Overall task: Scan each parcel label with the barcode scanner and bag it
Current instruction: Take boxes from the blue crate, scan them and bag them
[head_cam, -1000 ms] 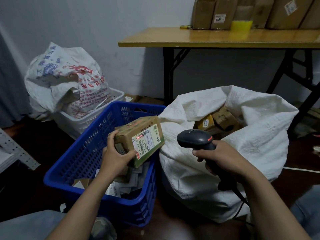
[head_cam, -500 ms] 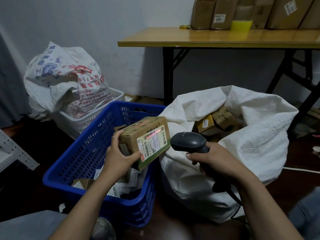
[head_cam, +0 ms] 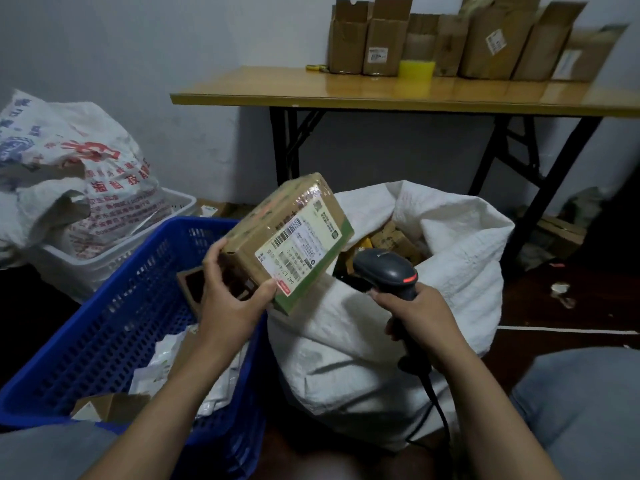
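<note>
Parcel, 1 brown carton w/ clear tape, is held tilted in the air over the far rim of the blue basket and the mouth of the white sack. Its 1 white label faces up toward the camera. L hand clamps the near end, thumb by the label's corner, fingers over the top edge. R hand is wrapped round the grip of the 1 barcode scanner, whose head sits just beside the parcel's lower edge; can't tell if they touch. 1 cable hangs below. In the sack are approx 3 more cartons, partly hidden. Behind the blue basket is 1 white basket w/ 1 printed bag. Bench at the back has approx 7 open boxes in a row and 1 yellow item.
</note>
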